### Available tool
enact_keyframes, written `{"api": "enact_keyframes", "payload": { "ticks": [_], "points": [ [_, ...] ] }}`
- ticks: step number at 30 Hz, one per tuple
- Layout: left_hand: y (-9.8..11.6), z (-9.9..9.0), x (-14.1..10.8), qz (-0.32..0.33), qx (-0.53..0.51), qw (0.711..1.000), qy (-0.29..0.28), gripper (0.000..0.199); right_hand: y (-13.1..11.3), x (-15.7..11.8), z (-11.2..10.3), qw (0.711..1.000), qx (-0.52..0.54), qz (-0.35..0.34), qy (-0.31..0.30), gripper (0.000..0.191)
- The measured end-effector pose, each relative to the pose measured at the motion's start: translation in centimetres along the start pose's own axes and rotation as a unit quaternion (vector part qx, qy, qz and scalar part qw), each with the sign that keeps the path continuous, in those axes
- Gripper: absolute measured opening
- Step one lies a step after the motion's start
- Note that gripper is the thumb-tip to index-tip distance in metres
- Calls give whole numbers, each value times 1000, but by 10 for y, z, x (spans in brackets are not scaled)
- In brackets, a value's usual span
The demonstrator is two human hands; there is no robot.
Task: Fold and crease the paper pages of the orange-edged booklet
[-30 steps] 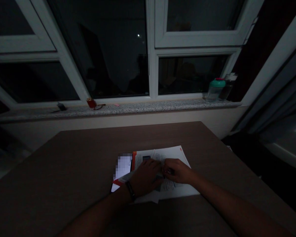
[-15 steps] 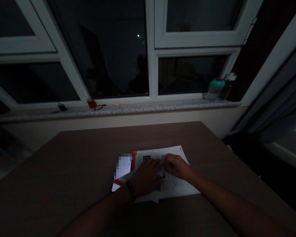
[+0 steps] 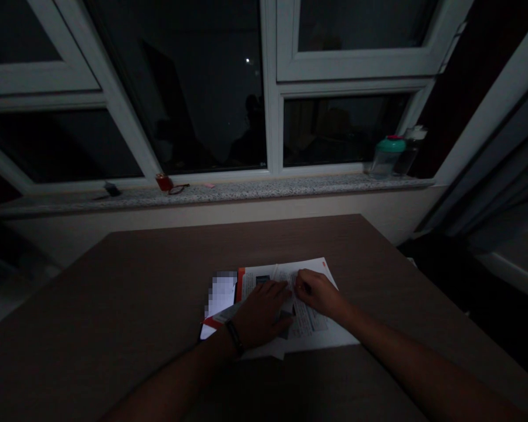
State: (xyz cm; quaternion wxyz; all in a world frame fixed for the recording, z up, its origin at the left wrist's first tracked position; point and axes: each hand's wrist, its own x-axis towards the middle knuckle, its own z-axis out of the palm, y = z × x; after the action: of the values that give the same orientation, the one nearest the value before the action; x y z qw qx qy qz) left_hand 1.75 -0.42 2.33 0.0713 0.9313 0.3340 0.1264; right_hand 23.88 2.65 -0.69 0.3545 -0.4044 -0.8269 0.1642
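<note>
Two bare human arms show in dim light: the left forearm (image 3: pixel 180 375) and the right forearm (image 3: pixel 409 351), each narrowing smoothly toward the wrist. The left hand (image 3: pixel 261 313) and the right hand (image 3: pixel 319 294) are bare as well, with no ring that can be made out. Around the left wrist (image 3: pixel 223 346) sits a narrow dark wristband (image 3: pixel 234 337), snug to the skin; its clasp and finer details are too dim to tell.

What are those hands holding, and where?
The left hand lies flat on the papers; the right hand curls on them, any hold too dark to tell.
</note>
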Motion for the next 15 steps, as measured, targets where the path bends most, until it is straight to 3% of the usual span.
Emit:
{"api": "enact_keyframes", "payload": {
  "ticks": [7, 15],
  "points": [
    [-1, 1, 1, 0, -7, 1000, -9, 53, -4, -4, -4, 995, 59, -55, -62, 17],
    [3, -4, 4, -8, -1, 1000, -13, 50, 3, 4, 0, 999, -27, 17, 19, 17]
  ]
}}
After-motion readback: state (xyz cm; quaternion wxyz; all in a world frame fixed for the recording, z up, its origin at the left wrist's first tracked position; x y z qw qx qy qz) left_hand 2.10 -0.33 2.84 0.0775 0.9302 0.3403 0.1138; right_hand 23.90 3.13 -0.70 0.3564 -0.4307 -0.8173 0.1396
